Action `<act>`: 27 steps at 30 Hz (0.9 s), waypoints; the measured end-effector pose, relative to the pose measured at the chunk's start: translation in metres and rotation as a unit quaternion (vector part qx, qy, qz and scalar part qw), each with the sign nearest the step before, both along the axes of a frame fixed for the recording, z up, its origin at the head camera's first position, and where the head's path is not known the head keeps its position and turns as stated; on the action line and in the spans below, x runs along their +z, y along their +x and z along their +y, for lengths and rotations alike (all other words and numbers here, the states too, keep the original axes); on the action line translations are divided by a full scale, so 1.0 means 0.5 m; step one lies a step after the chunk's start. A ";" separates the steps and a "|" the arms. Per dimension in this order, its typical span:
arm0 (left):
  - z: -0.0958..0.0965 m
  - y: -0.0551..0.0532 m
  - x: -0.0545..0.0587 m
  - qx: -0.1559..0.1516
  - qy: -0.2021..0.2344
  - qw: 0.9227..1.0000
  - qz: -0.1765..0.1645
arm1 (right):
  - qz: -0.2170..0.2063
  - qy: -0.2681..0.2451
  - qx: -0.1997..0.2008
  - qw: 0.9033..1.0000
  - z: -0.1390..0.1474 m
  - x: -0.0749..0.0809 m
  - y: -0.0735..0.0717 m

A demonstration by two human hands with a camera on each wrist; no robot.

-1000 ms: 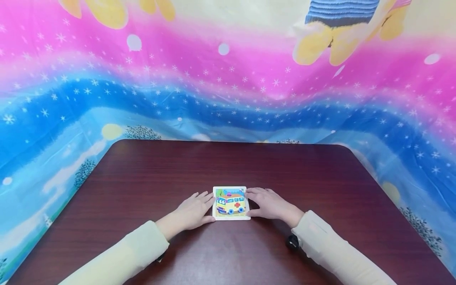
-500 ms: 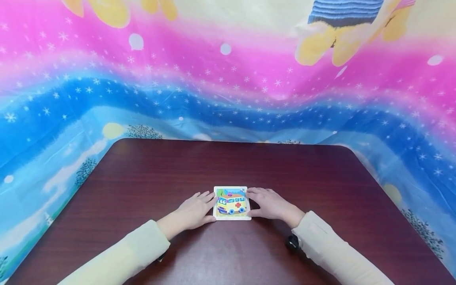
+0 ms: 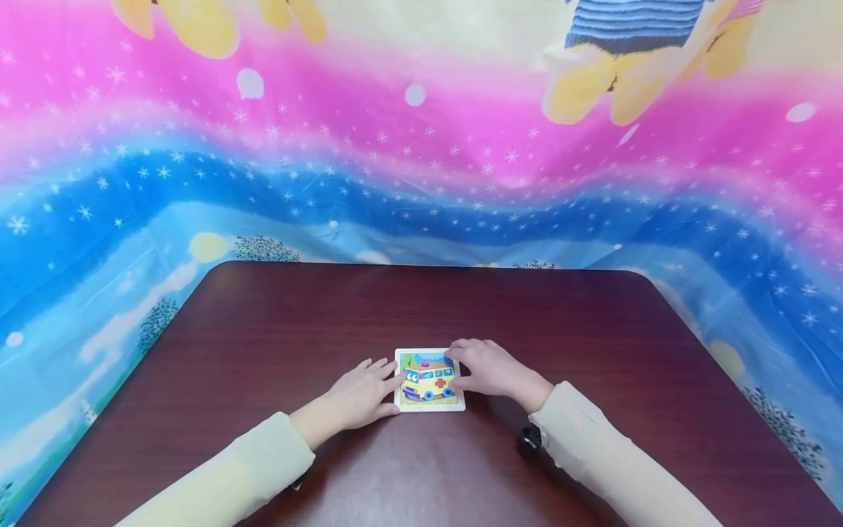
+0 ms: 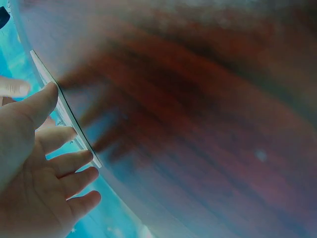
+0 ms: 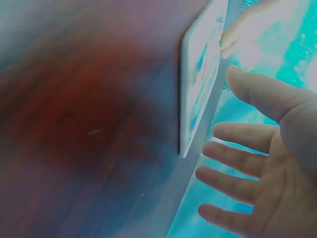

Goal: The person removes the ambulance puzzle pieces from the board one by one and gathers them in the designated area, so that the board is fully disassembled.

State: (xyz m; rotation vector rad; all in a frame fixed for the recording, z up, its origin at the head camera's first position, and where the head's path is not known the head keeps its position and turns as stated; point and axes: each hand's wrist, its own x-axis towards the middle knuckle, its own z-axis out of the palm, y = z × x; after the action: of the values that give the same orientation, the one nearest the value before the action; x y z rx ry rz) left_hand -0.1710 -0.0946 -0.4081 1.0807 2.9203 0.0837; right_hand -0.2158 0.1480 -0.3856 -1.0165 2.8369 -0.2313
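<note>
A white-framed square picture board with a yellow cartoon ambulance lies flat on the table in the head view. My left hand rests at its left side, thumb by the near corner and fingers spread along the edge. In the left wrist view the fingertips of the left hand meet the thin side of the board. My right hand hovers over the board's right part. The right wrist view shows that hand with relaxed, parted fingers, holding nothing, a gap between it and the board.
The dark red wooden table has rounded far corners. Behind and beside it hangs a pink and blue printed cloth. A black device sits under the right wrist by the sleeve.
My right hand has come off the board's right edge and moved slightly left and up, over the picture. The left hand and the board stay in place on the table.
</note>
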 end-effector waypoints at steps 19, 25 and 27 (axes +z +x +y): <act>0.003 0.002 0.006 0.010 -0.005 1.000 -0.012 | -0.089 -0.063 -0.002 0.994 -0.095 -0.013 -0.058; 0.005 0.004 0.010 0.016 -0.005 1.000 -0.019 | -0.079 -0.052 -0.002 0.995 -0.104 -0.018 -0.064; 0.005 0.004 0.011 0.020 -0.006 1.000 -0.021 | -0.080 -0.051 -0.004 0.995 -0.105 -0.019 -0.065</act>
State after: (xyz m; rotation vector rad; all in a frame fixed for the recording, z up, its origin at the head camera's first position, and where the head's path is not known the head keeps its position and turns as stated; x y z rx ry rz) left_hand -0.1690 -0.0920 -0.4028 1.0067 2.9008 0.0883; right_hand -0.2484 0.0956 -0.3949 -0.9578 2.7091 -0.4429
